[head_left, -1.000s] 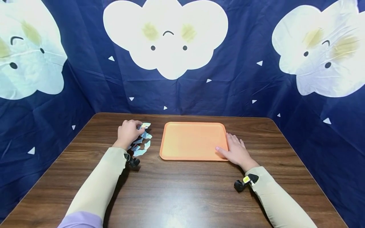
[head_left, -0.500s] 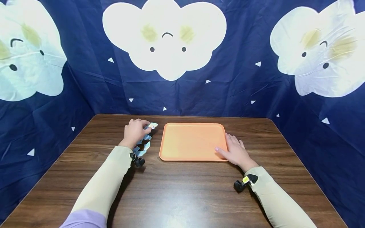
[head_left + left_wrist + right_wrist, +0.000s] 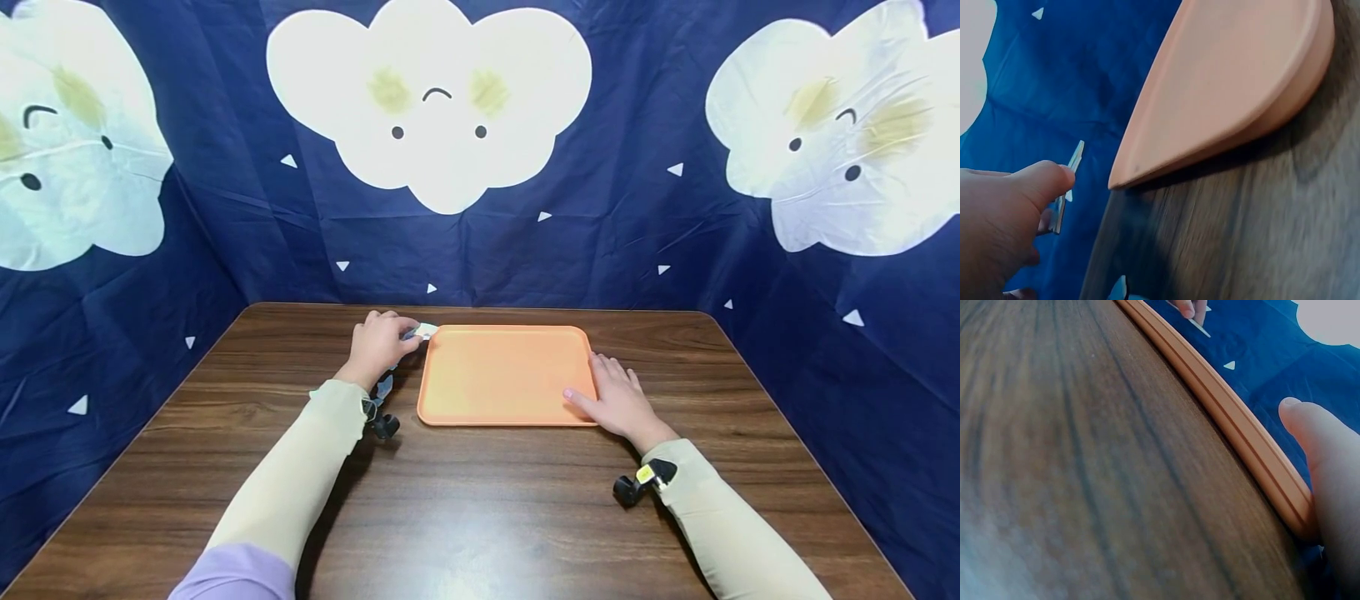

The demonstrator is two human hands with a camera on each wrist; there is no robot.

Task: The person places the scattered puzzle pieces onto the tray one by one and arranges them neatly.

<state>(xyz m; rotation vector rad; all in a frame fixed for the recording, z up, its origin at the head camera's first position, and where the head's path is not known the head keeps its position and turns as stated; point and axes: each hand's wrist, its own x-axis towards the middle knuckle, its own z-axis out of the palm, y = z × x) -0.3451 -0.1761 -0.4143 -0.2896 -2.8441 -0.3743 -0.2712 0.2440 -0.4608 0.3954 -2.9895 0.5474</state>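
Two bare hands work over a dark wood-grain table (image 3: 480, 500), one at each side of a shallow orange rectangular tray (image 3: 502, 375). The left hand (image 3: 378, 346) pinches a thin, flat, pale piece (image 3: 426, 331) between thumb and fingers, just beside the tray's far left corner; the left wrist view sees the piece nearly edge-on against the blue cloth, with a gap between it and the tray. Below that hand, partly hidden by the wrist, flat light-blue pieces (image 3: 384, 388) lie on the table left of the tray; how many cannot be told. The right hand (image 3: 617, 402) rests at the tray's right side, its thumb set apart from the fingers and lying over the near right corner, while the fingers extend along the outside of the right rim. How firmly it presses cannot be told. Both forearms wear cream sleeves (image 3: 300, 467), with a lilac sleeve (image 3: 240, 575) showing above the left one, and each wrist carries a small black camera (image 3: 385, 425); a yellow tag (image 3: 645, 475) sits on the right strap. Around the table hangs navy cloth (image 3: 630, 208) printed with three large white clouds (image 3: 442, 167) and small white triangles (image 3: 676, 170).
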